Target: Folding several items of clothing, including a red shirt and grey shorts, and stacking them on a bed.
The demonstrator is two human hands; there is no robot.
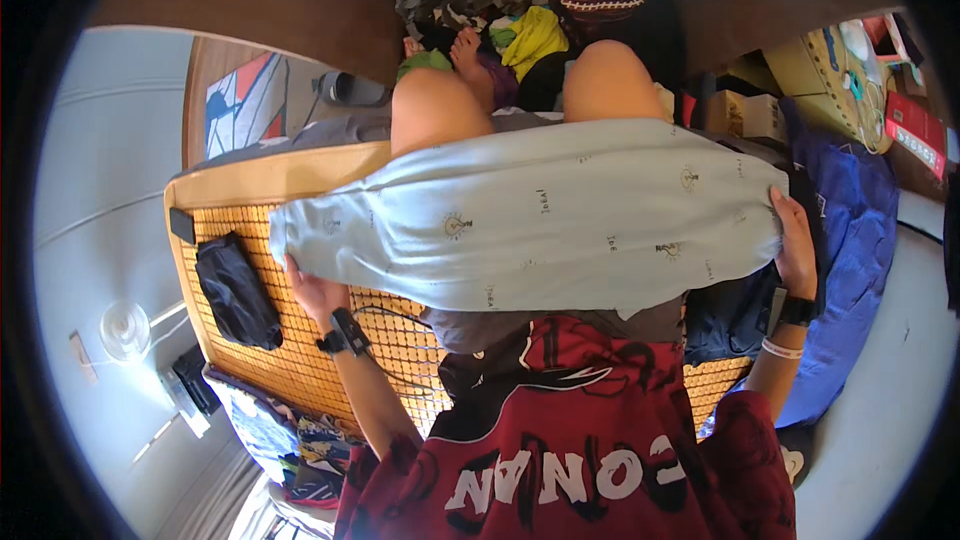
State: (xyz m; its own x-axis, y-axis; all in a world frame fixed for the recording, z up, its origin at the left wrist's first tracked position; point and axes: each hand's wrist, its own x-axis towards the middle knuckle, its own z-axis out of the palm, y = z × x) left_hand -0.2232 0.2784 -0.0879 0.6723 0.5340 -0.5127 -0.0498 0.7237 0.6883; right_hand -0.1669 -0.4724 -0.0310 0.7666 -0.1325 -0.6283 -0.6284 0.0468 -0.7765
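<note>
From the left, we see a black folded bundle of cloth (238, 290) lying on the tile-weave mat (300, 380). Just right of it, the left hand (315, 292) grips the near corner of the left end of a pale mint fabric piece (530, 220) printed with light bulbs; we see its thumb on top, while its fingers are mostly hidden beneath. The fabric runs as a long, layered strip across the person's lap, its far edge over the thighs (437, 110) and its near edge beside the red shirt (590, 420).

We judge it light and soft, probably a knit garment, with shallow creases and no stiffness to hold its shape. It should be hard to damage and not very slippery, though its layers may slide on each other and its middle may sag if only the ends are lifted. We would pinch both ends through every layer, thumb above and fingers below.

At the right end, the right hand (795, 245) is closed around the edge, thumb on top, fingers largely out of sight. Near it lies dark clothing (725, 320), and beyond that hangs a blue cloth (850, 260).
</note>
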